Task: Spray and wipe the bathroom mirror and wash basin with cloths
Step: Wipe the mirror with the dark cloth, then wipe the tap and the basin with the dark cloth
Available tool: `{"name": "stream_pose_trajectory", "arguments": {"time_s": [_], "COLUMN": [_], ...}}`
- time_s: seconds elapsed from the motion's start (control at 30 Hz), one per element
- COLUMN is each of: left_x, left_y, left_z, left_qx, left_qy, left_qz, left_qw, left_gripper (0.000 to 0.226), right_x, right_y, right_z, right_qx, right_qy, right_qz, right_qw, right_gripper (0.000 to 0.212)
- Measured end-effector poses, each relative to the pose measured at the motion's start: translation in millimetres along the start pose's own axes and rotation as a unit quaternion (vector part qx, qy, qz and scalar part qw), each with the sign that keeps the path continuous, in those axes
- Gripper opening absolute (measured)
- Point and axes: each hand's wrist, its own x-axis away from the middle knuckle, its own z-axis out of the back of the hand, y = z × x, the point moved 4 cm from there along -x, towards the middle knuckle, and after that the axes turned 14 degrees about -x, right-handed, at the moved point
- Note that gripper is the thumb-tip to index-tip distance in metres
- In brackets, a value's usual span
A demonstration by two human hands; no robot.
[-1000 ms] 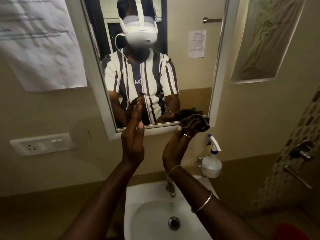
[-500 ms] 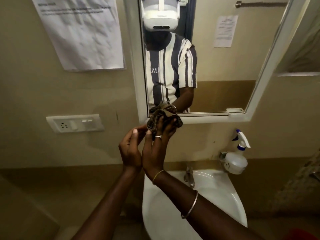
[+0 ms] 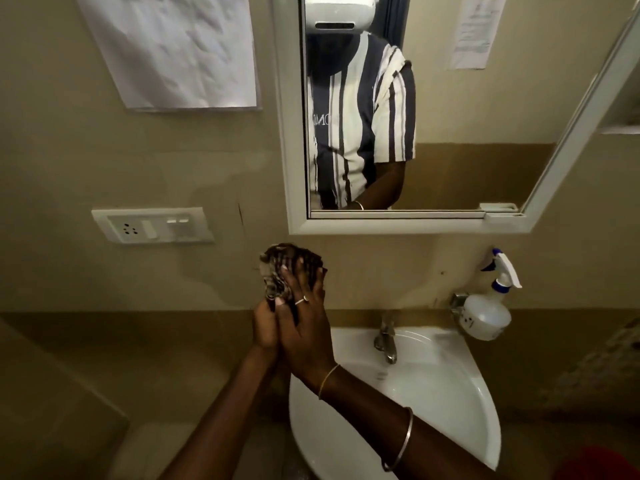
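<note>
The cloth [image 3: 277, 262] is a small, soft, bunched wad, light and limp. It will squash to any shape and needs a whole-palm hold, not a fingertip pinch, or loose ends will trail. It sits sandwiched between the two palms, its top bulging out above the fingertips.

The right hand [image 3: 306, 327] lies over it with fingers nearly straight, pressing it flat against the left hand [image 3: 264, 329]. The left hand is mostly covered by the right, so I cannot tell whether its fingers curl round the cloth.

The mirror [image 3: 467, 168] hangs above and right of the hands, and the basin [image 3: 450, 410] is below and to their right. The bottle [image 3: 486, 317] stands far right of them, past the tap [image 3: 386, 341].

How much cloth is folded inside, and whether it is damp, cannot be made out. The mirror's top and right edge are cut off.
</note>
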Motion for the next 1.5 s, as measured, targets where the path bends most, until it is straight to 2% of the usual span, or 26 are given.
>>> {"name": "stream_pose_trajectory", "arguments": {"time_s": [0.1,0.23,0.4,0.53,0.6,0.67,0.73,0.83,0.93,1.03,1.07,1.17,1.23,1.3,1.4,1.5], "left_x": [11,20,28,36,36,28,19,-1,-23,-45,-51,-72,-86,-97,-107,-99], "left_y": [-36,-91,-151,-177,-180,-178,-175,-177,-189,-192,-191,-189,-192,-199,-216,-220], "left_z": [-3,-14,-34,-59,-73,-87,-101,-115,-127,-141,-146,-155,-153,-146,-132,-127], "left_qx": [-0.046,-0.039,-0.045,-0.007,0.027,0.057,0.074,0.046,0.02,-0.019,-0.038,-0.157,-0.237,-0.286,-0.346,-0.32], "left_qy": [0.026,0.009,-0.026,-0.05,-0.062,-0.085,-0.117,-0.146,-0.137,-0.093,-0.086,-0.073,-0.049,-0.015,0.007,0.023], "left_qz": [0.047,0.184,0.284,0.341,0.353,0.352,0.35,0.31,0.287,0.281,0.273,0.229,0.198,0.173,0.154,0.18], "left_qw": [0.997,0.982,0.958,0.939,0.933,0.931,0.927,0.938,0.948,0.955,0.957,0.958,0.95,0.943,0.926,0.93], "left_gripper": [0.038,0.042,0.044,0.049,0.055,0.066,0.071,0.039,0.037,0.024,0.023,0.022,0.014,0.011,0.021,0.02], "right_x": [21,54,94,117,116,107,94,73,50,28,22,5,-4,-9,-9,-1], "right_y": [30,73,106,131,138,142,142,151,163,169,173,186,194,200,209,212], "right_z": [15,44,92,128,144,157,171,192,208,214,215,218,220,219,215,208], "right_qx": [-0.055,-0.145,-0.192,-0.101,-0.01,0.072,0.115,0.108,0.133,0.193,0.217,0.262,0.27,0.261,0.273,0.275], "right_qy": [-0.001,0.025,0.063,0.037,-0.015,-0.073,-0.103,-0.118,-0.149,-0.165,-0.162,-0.138,-0.13,-0.144,-0.172,-0.172], "right_qz": [-0.078,-0.198,-0.267,-0.274,-0.227,-0.148,-0.105,-0.11,-0.1,-0.056,-0.051,-0.087,-0.104,-0.126,-0.174,-0.175], "right_qw": [0.995,0.969,0.942,0.956,0.974,0.984,0.983,0.981,0.975,0.966,0.961,0.951,0.948,0.946,0.93,0.93], "right_gripper": [0.05,0.031,0.025,0.03,0.049,0.066,0.073,0.077,0.09,0.113,0.112,0.082,0.07,0.069,0.065,0.064]}}
